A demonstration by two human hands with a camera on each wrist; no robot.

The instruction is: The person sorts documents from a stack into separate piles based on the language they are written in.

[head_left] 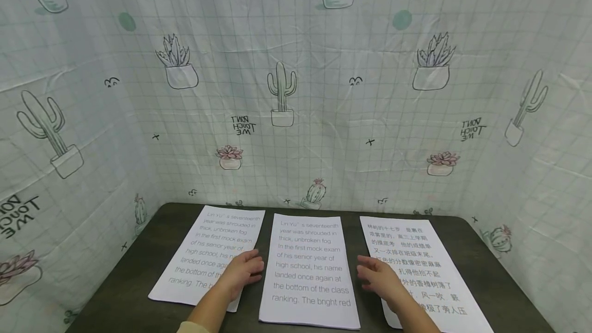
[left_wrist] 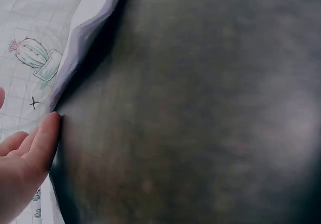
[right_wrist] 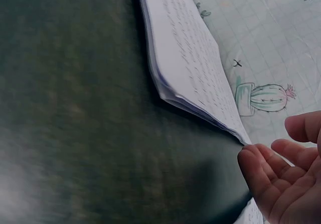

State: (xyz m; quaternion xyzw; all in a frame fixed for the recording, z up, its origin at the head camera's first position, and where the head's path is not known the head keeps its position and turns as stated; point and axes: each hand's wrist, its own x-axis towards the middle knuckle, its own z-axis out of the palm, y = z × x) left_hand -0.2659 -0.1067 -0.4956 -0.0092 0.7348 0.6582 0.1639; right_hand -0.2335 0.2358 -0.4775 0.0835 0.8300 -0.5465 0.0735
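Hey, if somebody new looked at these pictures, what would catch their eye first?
Probably the paper row on the dark table: left stack and middle stack in English, right stack in Chinese. Next, the left hand and right hand, on either side of the middle stack. Behind, a cactus-print cloth shows backwards lettering.

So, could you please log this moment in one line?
left hand: empty, by left white paper stack | right hand: empty, by right white paper stack | middle white paper stack: between hands, on dark table
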